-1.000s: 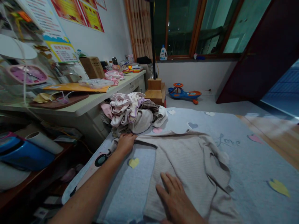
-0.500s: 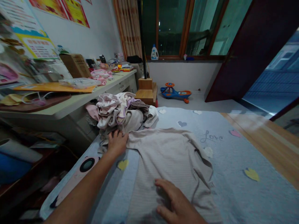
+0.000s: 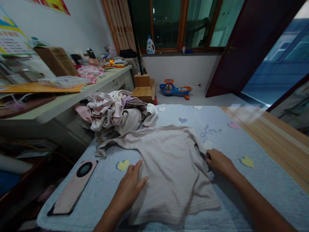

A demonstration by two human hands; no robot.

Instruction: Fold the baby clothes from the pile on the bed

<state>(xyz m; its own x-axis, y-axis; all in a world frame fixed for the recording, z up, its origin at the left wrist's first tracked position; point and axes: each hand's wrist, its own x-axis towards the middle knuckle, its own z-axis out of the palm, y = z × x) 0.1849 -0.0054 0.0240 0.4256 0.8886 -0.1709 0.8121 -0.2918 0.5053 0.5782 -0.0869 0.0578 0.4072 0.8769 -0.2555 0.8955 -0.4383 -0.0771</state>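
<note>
A pale grey striped long-sleeved shirt [image 3: 169, 161] lies spread on the light blue bed cover [image 3: 241, 193]. Its left-hand sleeve stretches out toward a heap of clothes [image 3: 116, 112]. Over the shirt's left edge hovers or rests my left hand [image 3: 131, 185], thumb and fingers apart; whether it touches the cloth I cannot tell. My right hand [image 3: 218, 161] is closed at the shirt's right-hand sleeve, its fingers pinching the edge. Just below that hand a small white tag shows at the side seam.
A phone in a pink case [image 3: 74, 187] lies at the left edge of the cover. Beyond it stands a cluttered desk [image 3: 113, 79]. Farther off are a wooden step seat [image 3: 142, 88], a blue and orange ride-on toy [image 3: 176, 89] and a dark open door [image 3: 231, 51].
My left hand has left the sleeve beside the heap and come back to the shirt's left side. My right hand has moved right and forward to the other sleeve. The view has shifted right.
</note>
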